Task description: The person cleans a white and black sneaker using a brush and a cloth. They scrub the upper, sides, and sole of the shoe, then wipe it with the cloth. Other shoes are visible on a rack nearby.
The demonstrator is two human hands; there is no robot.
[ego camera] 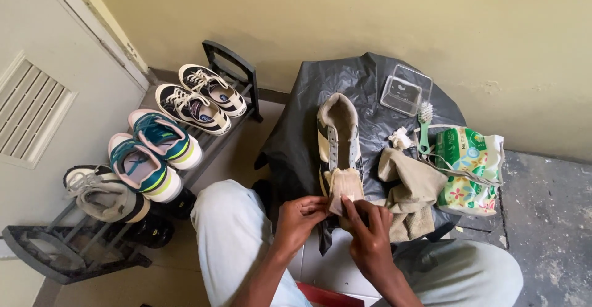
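- So, looking down at a small table draped in black plastic sheeting (308, 128), set just beside a dark shoe rack (80, 251).
- On the sheeting: one cream and black sneaker (338, 137), laces out, toe end towards the lap, opening towards the wall.
- Left hand (300, 216) curled, fingertips pinching the left edge of a small beige cloth (345, 190) right at the sneaker's toe.
- Right hand (369, 232) also curled, thumb and fingers pinching the same cloth from the right side; both hands touching it, nearly meeting each other.
- Hard to tell whether that cloth is a loose rag or the sneaker's pulled-out tongue, edges too blurry there.
- Just right of the sneaker: a crumpled tan towel (410, 190), partly hanging off the table edge.
- Above the towel: a small white wad (401, 138), then a green-handled brush (424, 128) with white bristles, leaning towards a clear plastic box (406, 90).
- Far right: a green and white flowery packet (472, 170), touching the towel.
- On the rack: black-and-white striped sneakers (200, 97), teal pair (151, 153), grey pair (102, 193) lowest.
- Pale trouser knees (231, 239) on both sides of the hands.
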